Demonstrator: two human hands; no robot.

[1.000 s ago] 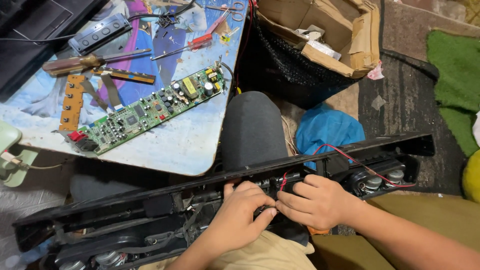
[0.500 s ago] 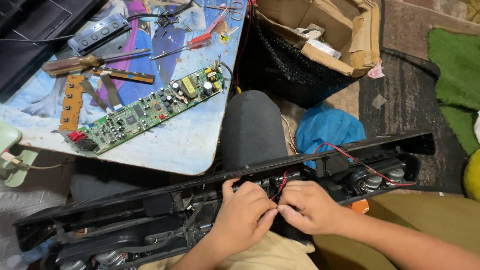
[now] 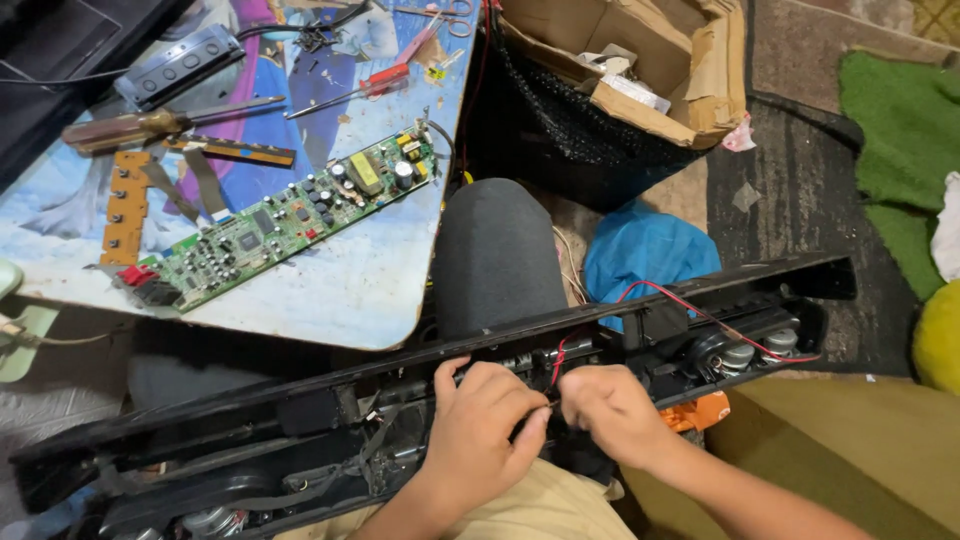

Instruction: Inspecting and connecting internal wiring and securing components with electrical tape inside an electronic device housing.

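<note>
The tabletop (image 3: 330, 290) has a colourful printed surface and a rounded near right corner. A long green circuit board (image 3: 285, 215) lies slanting across its middle, running toward the right edge. By the left edge sits a narrow orange board (image 3: 122, 205) with grey ribbon cables (image 3: 190, 180) beside it. Farther back lie a brown-handled screwdriver (image 3: 150, 122), a grey button panel (image 3: 180, 62) and a red-handled screwdriver (image 3: 365, 85). Scissors (image 3: 440, 10) rest at the far right corner.

On the floor (image 3: 800, 190) right of the tabletop stands a torn cardboard box (image 3: 680, 70), with a blue bag (image 3: 645, 255) and a green mat (image 3: 900, 130) nearby.
</note>
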